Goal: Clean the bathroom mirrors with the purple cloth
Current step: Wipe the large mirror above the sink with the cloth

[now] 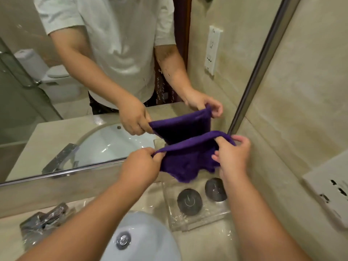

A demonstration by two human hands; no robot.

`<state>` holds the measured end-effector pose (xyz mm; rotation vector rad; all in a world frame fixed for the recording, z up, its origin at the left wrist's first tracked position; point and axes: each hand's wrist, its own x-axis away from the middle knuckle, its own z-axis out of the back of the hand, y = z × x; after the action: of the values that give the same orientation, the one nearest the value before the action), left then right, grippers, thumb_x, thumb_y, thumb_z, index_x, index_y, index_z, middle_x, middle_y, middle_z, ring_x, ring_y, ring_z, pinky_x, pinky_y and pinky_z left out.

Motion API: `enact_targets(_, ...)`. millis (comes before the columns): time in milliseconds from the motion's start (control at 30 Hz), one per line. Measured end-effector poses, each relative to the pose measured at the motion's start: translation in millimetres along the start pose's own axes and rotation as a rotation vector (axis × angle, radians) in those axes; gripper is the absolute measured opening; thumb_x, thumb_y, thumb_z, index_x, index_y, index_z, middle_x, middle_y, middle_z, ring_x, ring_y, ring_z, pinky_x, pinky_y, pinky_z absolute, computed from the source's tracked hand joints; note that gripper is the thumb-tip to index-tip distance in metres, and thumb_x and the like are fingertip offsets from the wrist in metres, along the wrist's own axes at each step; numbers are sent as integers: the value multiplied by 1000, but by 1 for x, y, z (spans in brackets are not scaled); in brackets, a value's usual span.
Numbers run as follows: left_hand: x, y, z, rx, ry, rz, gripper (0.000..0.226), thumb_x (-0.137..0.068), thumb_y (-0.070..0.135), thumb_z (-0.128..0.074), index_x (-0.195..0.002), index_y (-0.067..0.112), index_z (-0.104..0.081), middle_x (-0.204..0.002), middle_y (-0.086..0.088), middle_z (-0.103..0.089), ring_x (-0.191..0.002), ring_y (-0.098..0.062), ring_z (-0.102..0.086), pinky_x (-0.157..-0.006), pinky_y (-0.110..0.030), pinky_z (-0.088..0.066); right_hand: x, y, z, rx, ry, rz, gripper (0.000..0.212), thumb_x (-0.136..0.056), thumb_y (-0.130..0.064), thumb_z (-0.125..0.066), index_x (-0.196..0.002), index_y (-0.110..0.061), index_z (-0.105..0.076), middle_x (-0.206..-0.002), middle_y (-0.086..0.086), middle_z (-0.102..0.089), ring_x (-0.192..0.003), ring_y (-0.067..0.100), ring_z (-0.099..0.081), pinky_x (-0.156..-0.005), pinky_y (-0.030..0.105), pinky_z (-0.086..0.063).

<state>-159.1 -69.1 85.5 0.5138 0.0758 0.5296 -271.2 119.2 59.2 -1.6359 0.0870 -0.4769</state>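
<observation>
The purple cloth (185,161) hangs stretched between both hands, just in front of the mirror's lower right corner. My left hand (142,167) pinches its left top edge. My right hand (232,157) grips its right top edge, thumb and fingers closed over the fold. The mirror (94,81) fills the upper left of the view inside a metal frame (263,61); water drops and smears show on the glass. It reflects the person, both hands and the cloth.
Below the hands a white sink (143,240) with a metal drain sits in a beige counter. A clear tray (199,215) with two round metal lids lies at the right. A chrome tap (43,221) stands at the left. A white wall socket (331,191) is mounted on the right wall.
</observation>
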Motion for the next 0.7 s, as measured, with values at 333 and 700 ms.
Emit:
enact_targets(333,-23,19,-62,465,-612,614,93,-89,80,-4,-66,10,-60,-52,-2,-61,-37,-15,-48,-47,-19,-39,-10,35,-54,-347,89,-257,17,-94,-30,-51,-106,-26,-62,-99,2,-69,-77,22,-60,-68,32,-50)
enact_targets(700,-27,58,-118,1328,-224,514,60,-107,44,-23,-98,13,-73,-109,-3,-74,-110,-17,-64,-88,-35,-50,-23,52,-51,213,260,220,36,-94,-14,-55,-127,1,-50,-142,19,-37,-129,28,-35,-96,2,-10)
